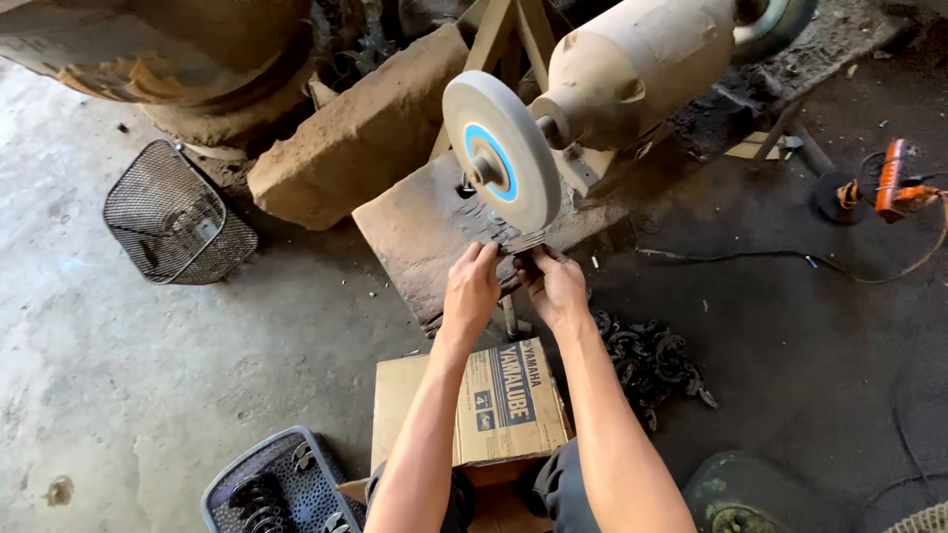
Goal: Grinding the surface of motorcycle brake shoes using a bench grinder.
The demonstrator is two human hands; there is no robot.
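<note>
Both hands, left hand (471,288) and right hand (555,284), pinch the flat metal piece (520,243); its long axis runs between them, grinding wheel (501,150) touching just above

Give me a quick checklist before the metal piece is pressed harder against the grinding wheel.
1. Two-handed grip: left hand and right hand both pinch the small metal piece. Ok.
2. Contact point: the piece sits at the lower rim of the grinding wheel. Ok.
3. Finger clearance: the fingertips are very close to the wheel rim. Not ok.
4. Gloves: both hands are bare. Not ok.
5. Wheel spinning: cannot tell from a single picture.
6. Footing: a cardboard box lies by the knees and a pile of dark metal parts lies right of it, crowding the floor. Not ok.
</note>
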